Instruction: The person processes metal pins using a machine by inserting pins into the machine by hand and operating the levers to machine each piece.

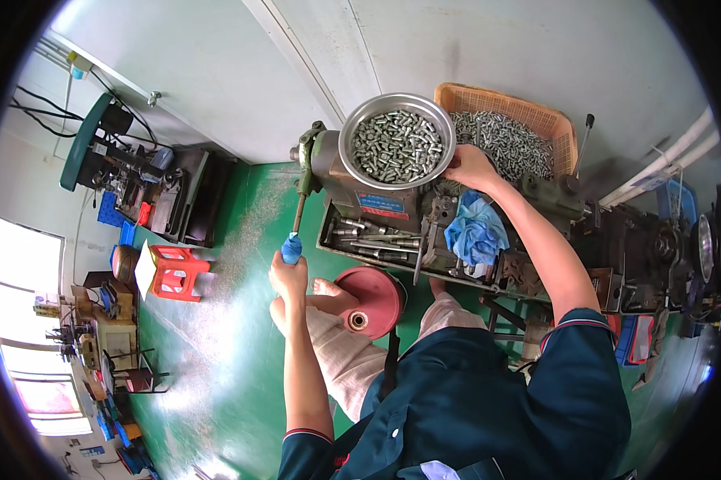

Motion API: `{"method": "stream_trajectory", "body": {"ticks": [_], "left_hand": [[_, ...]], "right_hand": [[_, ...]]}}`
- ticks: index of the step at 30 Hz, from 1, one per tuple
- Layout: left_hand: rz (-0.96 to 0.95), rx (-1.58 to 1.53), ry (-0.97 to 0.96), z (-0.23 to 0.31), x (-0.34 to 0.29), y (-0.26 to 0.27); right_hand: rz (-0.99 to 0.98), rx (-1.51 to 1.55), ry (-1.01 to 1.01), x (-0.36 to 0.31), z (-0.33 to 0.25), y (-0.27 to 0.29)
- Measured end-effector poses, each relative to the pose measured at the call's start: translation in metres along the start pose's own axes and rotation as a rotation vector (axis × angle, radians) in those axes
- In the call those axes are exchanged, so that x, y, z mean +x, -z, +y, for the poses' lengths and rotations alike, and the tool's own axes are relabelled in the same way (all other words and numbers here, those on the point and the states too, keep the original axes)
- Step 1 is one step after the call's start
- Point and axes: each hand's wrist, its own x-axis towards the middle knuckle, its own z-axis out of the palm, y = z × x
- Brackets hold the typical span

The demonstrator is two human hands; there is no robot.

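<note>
My left hand point(287, 276) is wrapped around the blue-covered end of a machine lever point(300, 214), which hangs from the left end of a small green bench lathe point(320, 164). My right hand point(471, 168) is beside the right rim of a round steel bowl point(347, 164) on top of the machine. Its fingertips are pinched together low by the rim, and what they hold, if anything, is hidden. Many small metal pins or screws point(396, 148) fill the bowl. Below my right wrist, a crumpled blue cloth point(476, 230) lies on the machine.
An orange plastic basket point(564, 132) with more small metal parts stands behind the machine. Rod-like tools point(380, 240) lie in the tray below. A red round lid or bucket point(372, 300) is by my feet. Leftward are a red stool point(176, 272) and a drill press point(88, 144).
</note>
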Motion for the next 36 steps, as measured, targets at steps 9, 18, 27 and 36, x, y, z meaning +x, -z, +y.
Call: {"method": "stream_trajectory", "body": {"ticks": [9,18,27,36], "left_hand": [[-0.028,0.021,0.017,0.002,0.0,0.002],[0.006,-0.021,-0.028,0.002,-0.001,0.0],[-0.018,-0.039,0.009,0.001,0.0,0.001],[-0.016,-0.01,0.006,0.001,0.0,0.0]], "right_hand": [[0.027,-0.068,-0.025,-0.002,-0.007,0.0],[-0.028,0.14,0.008,0.005,0.009,0.002],[-0.042,0.088,0.042,0.004,0.007,0.002],[-0.042,0.09,0.02,-0.002,-0.002,0.006]]}}
